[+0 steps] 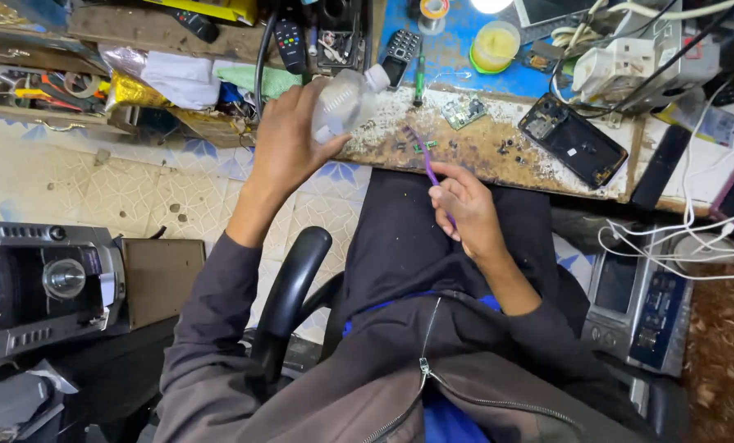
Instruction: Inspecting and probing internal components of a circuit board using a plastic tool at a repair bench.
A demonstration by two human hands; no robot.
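Your left hand (pixel 289 135) clamped on clear plastic squeeze bottle (pixel 344 102), tilted over worn bench edge (pixel 482 168). Your right hand (pixel 465 209) pinches purple toothbrush (pixel 423 152); open room above lap.

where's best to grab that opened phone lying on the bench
Probably by its two long edges, coming from above. The opened phone lies flat and diagonal on the worn bench, insides up, so a side pinch avoids the exposed parts.
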